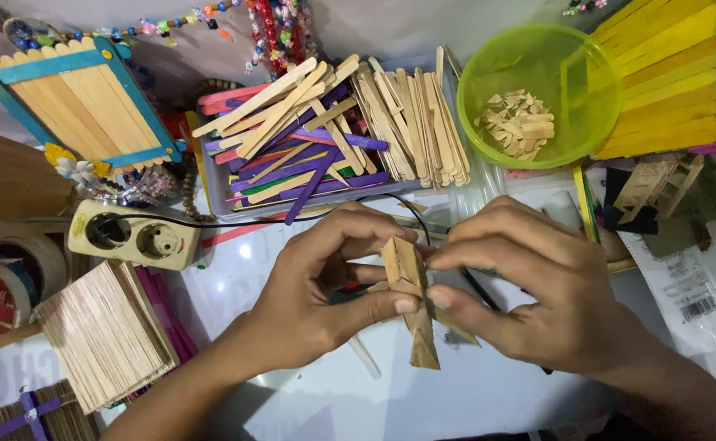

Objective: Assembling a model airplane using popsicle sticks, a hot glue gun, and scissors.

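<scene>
Both hands meet over the white counter (pixel 309 408), low centre of view. Left hand (pixel 317 286) and right hand (pixel 537 282) each pinch a small wooden stick piece (pixel 411 298); both grips are closed on it, thumb and forefinger tips touching its upper part, the tapered lower end hanging free just above the counter. Behind the hands, a clear tray (pixel 219 204) heaped with craft sticks (pixel 325 131), plain wood mixed with purple, pink and green. Right of the tray, a lime-green bowl (pixel 488 73) holding short cut stick bits (pixel 517 122). Top right corner, a panel of yellow and green sticks (pixel 668 73). Top left, a flat stick panel with blue edging (pixel 76 98), bead strings (pixel 276 33) beyond it. Left of the hands, a cream double socket (pixel 133 234) with a black cord (pixel 292 214) running along the tray's front. Lower left, a stack of thin plain sticks (pixel 104 331); tape rolls (pixel 2 282) at the left edge. Counter surface is glossy and crowded; nothing of the room beyond it shows.
</scene>
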